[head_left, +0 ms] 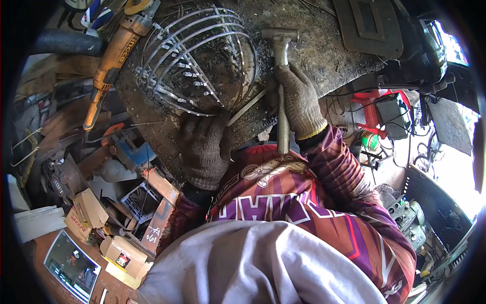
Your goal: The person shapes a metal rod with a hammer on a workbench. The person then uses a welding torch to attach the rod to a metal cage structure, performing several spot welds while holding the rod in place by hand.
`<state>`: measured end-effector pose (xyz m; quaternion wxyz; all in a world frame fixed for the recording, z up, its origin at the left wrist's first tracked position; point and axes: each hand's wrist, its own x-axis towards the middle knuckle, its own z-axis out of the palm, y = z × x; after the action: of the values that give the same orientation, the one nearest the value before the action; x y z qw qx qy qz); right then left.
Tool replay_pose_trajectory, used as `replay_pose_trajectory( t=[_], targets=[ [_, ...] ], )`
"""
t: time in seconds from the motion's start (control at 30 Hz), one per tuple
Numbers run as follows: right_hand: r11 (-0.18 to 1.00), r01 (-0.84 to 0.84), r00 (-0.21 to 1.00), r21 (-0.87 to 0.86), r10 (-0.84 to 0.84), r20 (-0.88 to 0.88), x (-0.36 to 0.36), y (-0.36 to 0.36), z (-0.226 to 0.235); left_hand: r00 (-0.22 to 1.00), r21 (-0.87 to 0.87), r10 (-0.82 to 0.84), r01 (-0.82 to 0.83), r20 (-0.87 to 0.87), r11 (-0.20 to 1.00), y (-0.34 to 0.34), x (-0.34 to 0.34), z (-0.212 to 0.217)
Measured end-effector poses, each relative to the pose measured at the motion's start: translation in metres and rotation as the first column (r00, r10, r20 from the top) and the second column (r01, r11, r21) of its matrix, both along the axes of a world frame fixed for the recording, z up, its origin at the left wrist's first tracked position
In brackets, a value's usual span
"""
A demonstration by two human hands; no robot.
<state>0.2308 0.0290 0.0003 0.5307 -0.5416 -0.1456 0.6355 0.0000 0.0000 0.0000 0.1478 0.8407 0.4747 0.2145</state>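
On the worn workbench (311, 61) rests a rounded cage of bent metal rods (202, 45), with short stubs along its inner bars. My left hand (205, 147), in a dark knitted glove, is closed at the cage's near edge; its fingers hide the rods there. A hammer (283, 131) is in my right hand (297, 99), which wears a lighter dotted glove. Its metal head points away from me, and the handle's end reaches toward my shirt. Between my hands a thin flat metal strip (247, 107) slants across, one end beside my left hand.
An orange angle grinder (114, 66) lies left of the cage. A dark welding mask (369, 25) is at the bench's far right. Below left are cardboard boxes (124, 256) and a blue tool (132, 149). A red stool (372, 109) stands on the right beside cables.
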Motion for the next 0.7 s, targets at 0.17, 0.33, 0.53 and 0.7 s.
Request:
replay_pose_trajectory(
  t=[0.17, 0.33, 0.53, 0.7],
  targets=[
    [0.996, -0.072, 0.994, -0.057, 0.076, 0.076, 0.002, 0.002, 0.003, 1.0, 0.032, -0.008, 0.008, 0.012, 0.999, 0.003, 0.0, 0.001],
    [0.998, 0.055, 0.993, -0.005, -0.054, 0.109, 0.014, 0.0, 0.012, 0.999, 0.04, -0.013, 0.011, 0.033, 0.999, 0.002, -0.001, 0.0],
    [0.985, -0.038, 0.977, -0.166, 0.071, 0.199, 0.002, 0.004, 0.024, 0.999, 0.012, -0.006, 0.005, 0.04, 1.0, 0.001, 0.001, 0.002],
    [0.996, 0.083, 0.996, -0.033, -0.084, -0.019, 0.044, -0.004, 0.008, 1.0, 0.033, -0.001, 0.001, 0.013, 0.999, 0.0, -0.001, -0.001]
  ],
)
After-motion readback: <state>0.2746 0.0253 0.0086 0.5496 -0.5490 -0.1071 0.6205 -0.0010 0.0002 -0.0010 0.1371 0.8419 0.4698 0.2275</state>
